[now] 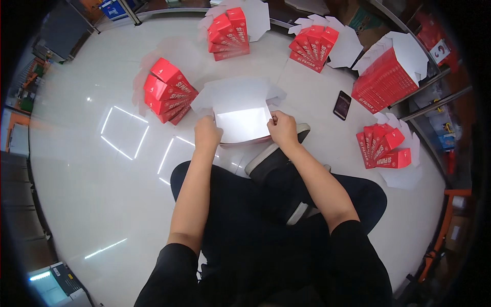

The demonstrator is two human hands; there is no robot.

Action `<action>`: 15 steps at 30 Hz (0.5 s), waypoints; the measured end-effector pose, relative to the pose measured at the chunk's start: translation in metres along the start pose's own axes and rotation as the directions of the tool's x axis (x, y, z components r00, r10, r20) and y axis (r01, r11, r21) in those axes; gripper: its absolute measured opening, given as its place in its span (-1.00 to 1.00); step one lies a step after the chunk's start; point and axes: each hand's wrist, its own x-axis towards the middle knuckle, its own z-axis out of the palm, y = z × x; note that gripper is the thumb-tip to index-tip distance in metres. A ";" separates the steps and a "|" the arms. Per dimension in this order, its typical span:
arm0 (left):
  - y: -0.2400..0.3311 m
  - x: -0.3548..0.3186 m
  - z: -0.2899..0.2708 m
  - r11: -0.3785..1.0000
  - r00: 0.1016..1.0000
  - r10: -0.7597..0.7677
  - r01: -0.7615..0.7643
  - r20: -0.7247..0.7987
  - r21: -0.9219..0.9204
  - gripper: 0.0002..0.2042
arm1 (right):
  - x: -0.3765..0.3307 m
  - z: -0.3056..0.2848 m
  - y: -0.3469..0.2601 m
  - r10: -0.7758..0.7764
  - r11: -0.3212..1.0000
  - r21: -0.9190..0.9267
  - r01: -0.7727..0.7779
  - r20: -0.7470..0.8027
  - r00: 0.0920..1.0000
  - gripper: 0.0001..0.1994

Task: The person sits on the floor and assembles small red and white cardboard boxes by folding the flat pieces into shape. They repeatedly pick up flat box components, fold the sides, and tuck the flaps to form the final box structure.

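Observation:
In front of my crossed legs is a folded paperboard box [242, 124], its white inside facing up and its lid flap standing at the far side. A thin strip of red shows along its near lower edge. My left hand [208, 134] is closed on the box's left side, fingers partly hidden. At the right side, my right hand [283, 127] pinches the wall's edge between thumb and curled fingers. Just beyond the left hand stands a fanned stack of red boxes [170, 92] with white flaps.
More fanned stacks of red boxes [228, 36] stand at the back, with another red stack [313, 47] further right. A taller red stack [384, 79] leans near a metal rack. A dark phone [342, 105] and a smaller red stack [382, 146] lie right on the glossy floor [92, 179].

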 end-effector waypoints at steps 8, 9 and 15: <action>-0.001 0.016 -0.005 0.998 0.999 0.033 -0.031 0.028 -0.049 -0.83 | 0.017 -0.009 0.025 -0.062 0.997 -0.033 0.068 0.158 0.986 -0.68; -0.002 0.016 -0.007 0.998 0.999 0.033 -0.031 0.039 -0.057 -0.83 | 0.019 -0.013 0.025 -0.052 0.998 -0.026 0.058 0.199 0.979 -0.67; -0.018 0.018 -0.005 0.986 0.998 -0.019 0.028 0.052 -0.165 -0.53 | 0.031 -0.104 0.020 0.042 0.974 -0.225 0.039 0.345 0.938 -0.46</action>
